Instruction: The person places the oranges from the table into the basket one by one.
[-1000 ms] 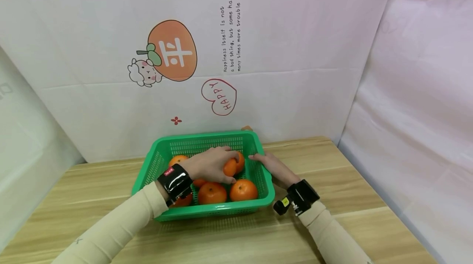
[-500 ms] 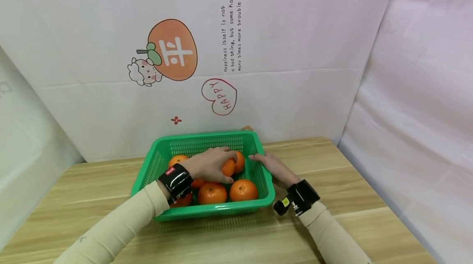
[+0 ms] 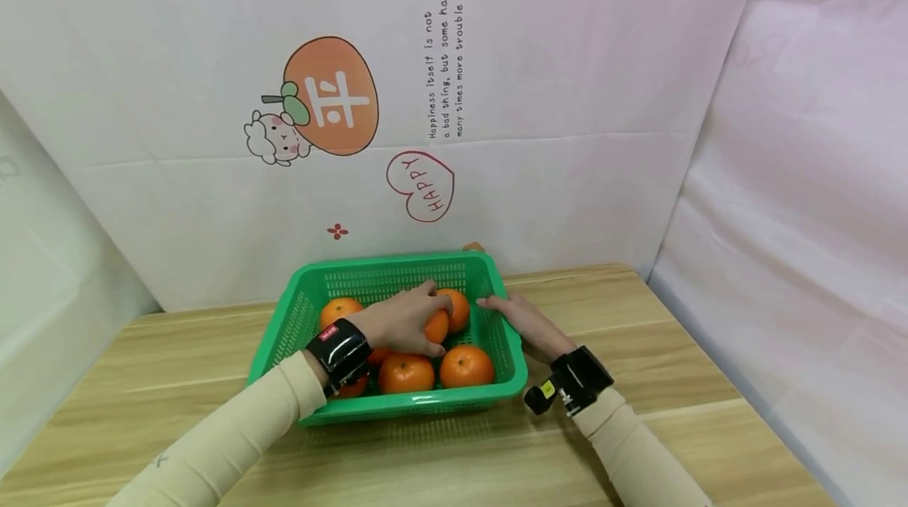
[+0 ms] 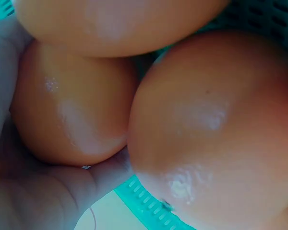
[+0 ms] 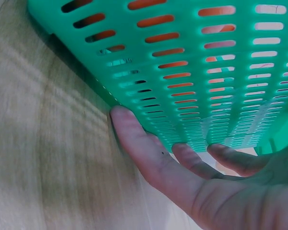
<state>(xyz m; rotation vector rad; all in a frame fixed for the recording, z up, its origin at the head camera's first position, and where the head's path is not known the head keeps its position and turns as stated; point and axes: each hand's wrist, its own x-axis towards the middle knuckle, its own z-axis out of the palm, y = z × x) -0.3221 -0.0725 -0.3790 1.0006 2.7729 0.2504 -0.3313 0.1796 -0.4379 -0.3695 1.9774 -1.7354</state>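
Observation:
A green plastic basket (image 3: 400, 404) with slotted walls stands on the table and contains several tangerines. My left hand (image 3: 400, 322) reaches into it and grips one tangerine (image 3: 437, 326) between thumb and fingers. That held tangerine (image 4: 72, 110) presses close to a larger-looking tangerine (image 4: 216, 124) in the left wrist view. Behind it lies another tangerine (image 3: 457, 310), and two more, one tangerine (image 3: 407, 373) and a second tangerine (image 3: 467, 367), sit along the front wall. My right hand (image 3: 532, 326) holds the basket's right side, thumb over the rim, fingertips (image 5: 122, 115) against the outer wall.
The wooden tabletop (image 3: 674, 381) extends around the basket. A white printed cloth (image 3: 553, 176) hangs close behind it, and a plain white cloth (image 3: 809, 176) hangs on the right. A tangerine (image 3: 340, 310) lies at the basket's left, with others partly hidden under my left wrist.
My left hand has shifted slightly left with the gripped tangerine, uncovering more of the tangerine behind. The right hand stays on the basket's side.

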